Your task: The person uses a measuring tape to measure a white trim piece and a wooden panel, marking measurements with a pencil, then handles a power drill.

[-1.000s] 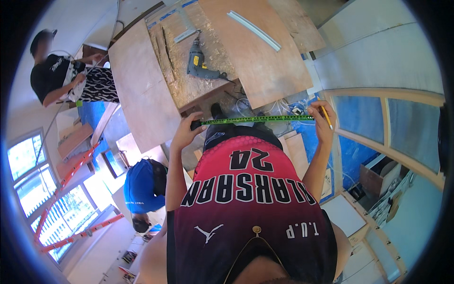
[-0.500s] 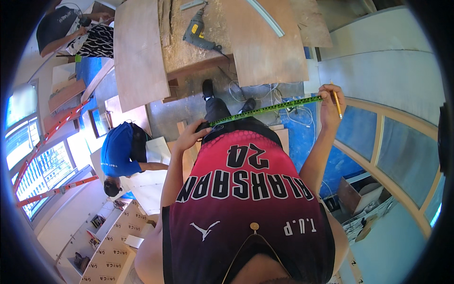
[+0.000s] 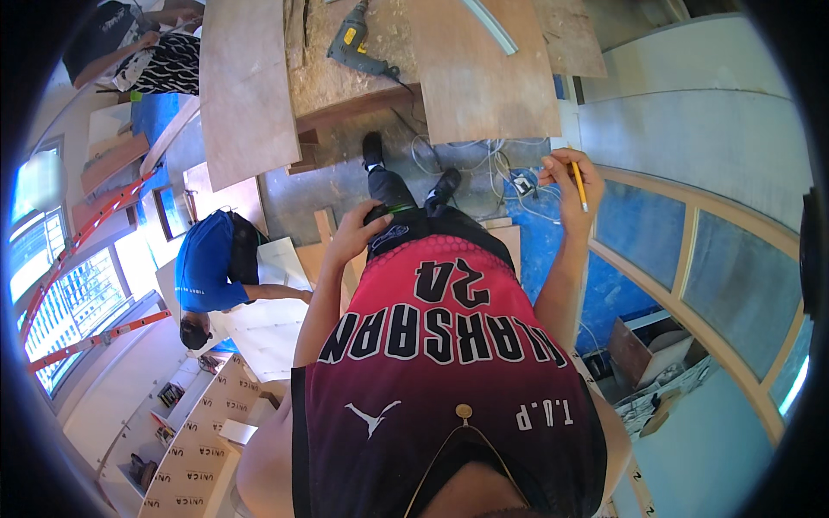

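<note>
My left hand [image 3: 354, 233] is closed around a dark tape measure at my waist, mostly hidden by the fingers. A short piece of its green blade [image 3: 400, 208] shows beside them. Out to the right, my right hand [image 3: 572, 186] has a yellow pencil [image 3: 580, 192] held between its fingers. The thumb and fingertips are curled, with the blade no longer at them.
Ahead, a grey-yellow power drill [image 3: 356, 47] lies on a worktable among plywood sheets [image 3: 250, 95]. White cables [image 3: 496, 168] trail across the floor. A person in blue [image 3: 207, 263] bends over a pale panel at left; another person [image 3: 129, 52] is at far left. Wood-framed glass panels [image 3: 725, 263] stand at right.
The green blade, stretched between both hands before, has drawn back to the left hand. My right hand has let go of its end and moved slightly left, still with the pencil.
</note>
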A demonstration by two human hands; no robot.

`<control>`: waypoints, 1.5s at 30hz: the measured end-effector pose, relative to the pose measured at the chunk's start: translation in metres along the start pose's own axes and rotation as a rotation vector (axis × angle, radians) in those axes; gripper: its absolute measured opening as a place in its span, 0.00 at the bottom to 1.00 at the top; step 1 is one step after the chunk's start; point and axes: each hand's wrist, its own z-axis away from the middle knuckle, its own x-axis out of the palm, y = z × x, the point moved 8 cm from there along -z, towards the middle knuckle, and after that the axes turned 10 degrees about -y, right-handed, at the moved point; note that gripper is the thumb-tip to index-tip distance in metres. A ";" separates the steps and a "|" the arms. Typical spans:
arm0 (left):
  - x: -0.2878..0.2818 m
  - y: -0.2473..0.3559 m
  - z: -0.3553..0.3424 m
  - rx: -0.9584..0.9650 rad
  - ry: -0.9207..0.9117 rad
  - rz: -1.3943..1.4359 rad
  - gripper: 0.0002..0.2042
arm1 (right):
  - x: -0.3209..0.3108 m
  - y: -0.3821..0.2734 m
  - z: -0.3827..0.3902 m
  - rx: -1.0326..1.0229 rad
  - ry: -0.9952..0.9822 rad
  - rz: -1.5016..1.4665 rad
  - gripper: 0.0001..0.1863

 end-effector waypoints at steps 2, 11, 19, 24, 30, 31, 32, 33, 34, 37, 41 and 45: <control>-0.001 0.003 0.004 -0.021 0.000 0.008 0.28 | 0.007 -0.004 0.001 -0.037 -0.014 0.035 0.09; 0.008 -0.098 0.033 -0.225 0.229 0.446 0.22 | -0.040 0.067 0.011 0.017 0.080 -0.061 0.15; 0.017 -0.167 0.051 -0.234 0.315 0.957 0.18 | 0.021 0.143 -0.020 0.099 -0.106 0.182 0.08; 0.005 -0.141 0.039 -0.238 0.307 0.933 0.16 | 0.082 0.168 -0.059 0.053 -0.224 0.017 0.06; -0.001 -0.129 0.016 -0.249 0.294 0.945 0.14 | 0.153 0.199 -0.117 -0.178 -0.107 0.325 0.11; -0.004 -0.122 0.013 -0.256 0.284 0.938 0.13 | 0.160 0.209 -0.122 -0.195 -0.070 0.320 0.11; -0.006 -0.118 0.007 -0.258 0.270 0.933 0.13 | 0.168 0.217 -0.128 -0.218 -0.032 0.319 0.12; -0.008 -0.118 0.004 -0.271 0.256 0.955 0.13 | 0.172 0.224 -0.130 -0.239 0.011 0.320 0.12; -0.012 -0.117 -0.003 -0.275 0.229 0.930 0.13 | 0.176 0.237 -0.130 -0.186 0.016 0.321 0.12; -0.021 -0.126 -0.038 -0.308 0.143 0.843 0.12 | 0.188 0.251 -0.131 -0.089 0.043 0.370 0.11; -0.028 -0.116 -0.130 -0.177 0.005 0.734 0.13 | 0.202 0.228 -0.119 -0.209 0.143 0.492 0.12; -0.030 -0.114 -0.217 -0.156 -0.084 0.533 0.17 | 0.226 0.207 -0.118 -0.482 0.257 0.665 0.15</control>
